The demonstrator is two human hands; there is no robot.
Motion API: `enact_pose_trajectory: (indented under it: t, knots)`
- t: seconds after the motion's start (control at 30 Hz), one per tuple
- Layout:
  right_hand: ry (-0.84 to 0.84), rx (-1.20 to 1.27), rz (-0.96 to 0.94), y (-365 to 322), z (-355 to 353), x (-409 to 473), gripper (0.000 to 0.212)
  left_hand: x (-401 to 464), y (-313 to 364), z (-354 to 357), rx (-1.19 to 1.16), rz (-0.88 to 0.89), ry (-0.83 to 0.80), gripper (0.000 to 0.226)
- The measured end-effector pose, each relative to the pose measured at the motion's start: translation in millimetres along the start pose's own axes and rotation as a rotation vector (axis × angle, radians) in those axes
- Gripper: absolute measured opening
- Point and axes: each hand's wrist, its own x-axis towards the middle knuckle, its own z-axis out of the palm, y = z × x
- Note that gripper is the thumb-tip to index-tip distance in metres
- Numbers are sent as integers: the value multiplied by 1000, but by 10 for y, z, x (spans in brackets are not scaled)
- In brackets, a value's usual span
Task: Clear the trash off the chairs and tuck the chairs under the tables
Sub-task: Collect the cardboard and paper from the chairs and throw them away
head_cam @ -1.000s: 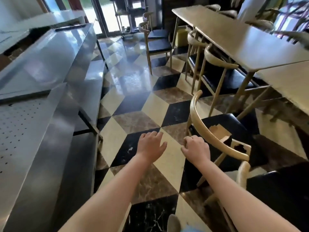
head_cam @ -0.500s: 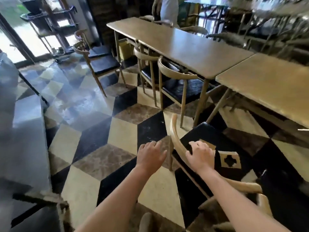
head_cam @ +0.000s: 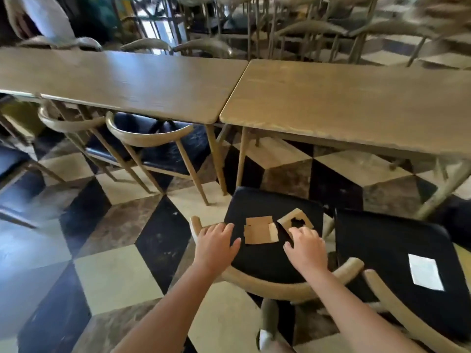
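a wooden chair point(head_cam: 270, 261) with a black padded seat stands pulled out on the checkered floor point(head_cam: 114, 273), its front edge facing the right table point(head_cam: 356, 103) and its curved backrest nearest the camera. on the seat, near its front edge, lie two bits of trash: a flat brown cardboard piece point(head_cam: 258, 230) toward the seat's left side and a cardboard ring piece point(head_cam: 295, 220) with a hole cut in it, just beside the first on the right. the left hand point(head_cam: 216, 247) hovers over the seat's left edge, fingers spread wide and holding nothing, thumb close to the flat piece. the right hand point(head_cam: 305, 247) is over the seat's right side, fingers loosely curled with the fingertips at the ring piece's near edge; i cannot tell whether they touch it. a second chair point(head_cam: 397, 266) stands just to the right, with a white paper slip point(head_cam: 425, 272) near the right edge of its seat. two more chairs sit tucked under the left table point(head_cam: 114, 80).
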Motion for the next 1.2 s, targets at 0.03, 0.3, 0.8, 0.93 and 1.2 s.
enact_pose_trajectory:
  t: [0.03,0.3,0.8,0.93,1.2]
  knots:
    - [-8,-1,15,61,25,127,42,161,28,31,-14,3,1,46]
    - [-135,-11,94,375,194,1021,42,1219,141,321,13,68,-134,47]
    - [-231,9,341,987,1531,2600,43,2910,-154,1946,-6,120,-358,48]
    - [-199,-20,375,1221,1951,2812,56,3061,-192,2418,12,139,-391,48]
    - [-243,-93,391,1401,2399,2873,50,3042,-301,2939,27,85,-482,48]
